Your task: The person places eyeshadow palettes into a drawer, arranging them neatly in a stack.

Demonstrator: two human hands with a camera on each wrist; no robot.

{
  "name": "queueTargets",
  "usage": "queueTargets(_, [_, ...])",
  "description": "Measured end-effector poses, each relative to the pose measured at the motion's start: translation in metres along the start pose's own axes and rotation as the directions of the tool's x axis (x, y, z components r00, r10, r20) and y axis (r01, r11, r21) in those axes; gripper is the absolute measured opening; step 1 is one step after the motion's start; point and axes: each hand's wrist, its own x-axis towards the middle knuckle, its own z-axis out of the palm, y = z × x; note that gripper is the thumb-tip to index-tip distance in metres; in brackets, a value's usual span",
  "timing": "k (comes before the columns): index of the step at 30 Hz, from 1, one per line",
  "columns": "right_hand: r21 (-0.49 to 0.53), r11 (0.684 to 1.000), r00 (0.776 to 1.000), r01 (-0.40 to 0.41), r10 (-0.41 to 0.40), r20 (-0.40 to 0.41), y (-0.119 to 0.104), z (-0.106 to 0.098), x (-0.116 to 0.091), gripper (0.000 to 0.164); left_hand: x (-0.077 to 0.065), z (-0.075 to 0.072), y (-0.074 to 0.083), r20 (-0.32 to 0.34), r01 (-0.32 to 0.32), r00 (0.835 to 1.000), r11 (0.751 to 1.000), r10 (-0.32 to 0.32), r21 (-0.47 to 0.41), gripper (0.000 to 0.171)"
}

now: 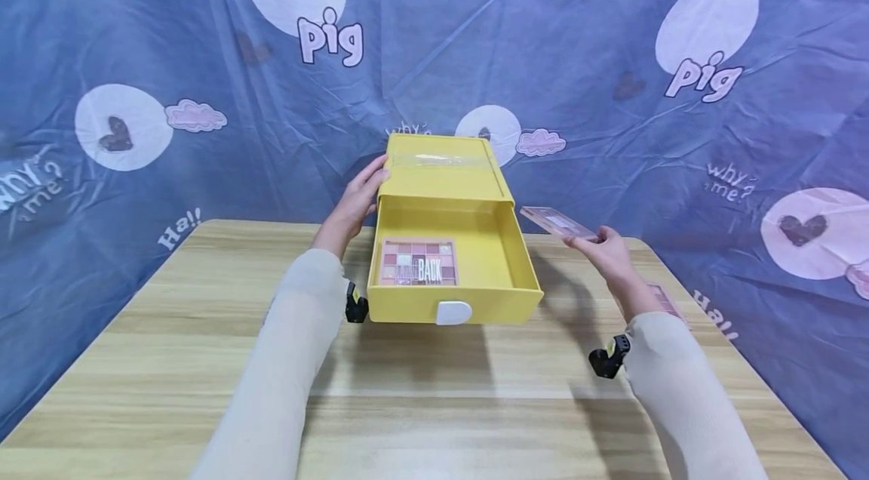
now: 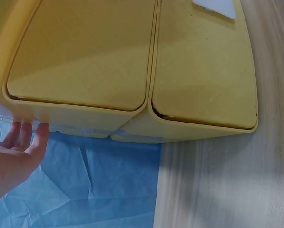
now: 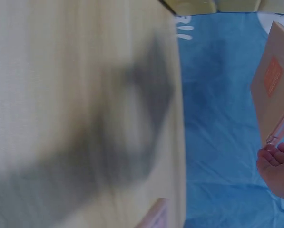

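Observation:
A yellow drawer box (image 1: 441,182) stands on the table with its upper drawer (image 1: 455,305) pulled out. Inside that drawer, at the left, lies a pink eyeshadow palette (image 1: 419,263) with a clear lid marked "BACK". My left hand (image 1: 354,202) touches the box's left side near the top, fingers extended; in the left wrist view, the fingertips meet its side wall. To the right of the drawer, my right hand (image 1: 609,255) pinches another eyeshadow palette (image 1: 558,223) by its near end. That palette is held tilted above the tabletop, and its plain back (image 3: 275,80) shows in the right wrist view.
A further eyeshadow palette (image 1: 664,300) lies on the table at the right edge, partly hidden by the right forearm. A white pull tab (image 1: 453,312) sticks out from the drawer front. Blue printed cloth (image 1: 448,35) hangs behind the wooden table (image 1: 170,359).

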Motion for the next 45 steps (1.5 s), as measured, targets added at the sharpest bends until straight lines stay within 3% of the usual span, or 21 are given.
queueTargets(7, [-0.092, 0.995, 0.997, 0.047, -0.052, -0.05, -0.022, -0.01, -0.003, 0.061, -0.002, 0.001, 0.001, -0.002, 0.001, 1.0, 1.0, -0.001, 0.002, 0.051])
queueTargets(13, [-0.084, 0.995, 0.999, 0.044, -0.046, -0.02, -0.042, -0.021, -0.006, 0.087, -0.001, 0.0, 0.001, -0.005, 0.005, 1.0, 1.0, -0.005, -0.004, 0.051])
queueTargets(33, [-0.08, 0.979, 0.983, 0.186, -0.186, 0.009, -0.092, -0.028, -0.021, 0.078, -0.002, 0.0, 0.001, -0.005, 0.011, 1.0, 1.0, -0.011, 0.004, 0.051])
queueTargets(45, [-0.031, 0.951, 0.949, 0.306, -0.303, 0.086, -0.129, -0.013, -0.046, 0.074, -0.002, 0.001, 0.001, -0.004, 0.01, 1.0, 1.0, -0.01, -0.003, 0.051])
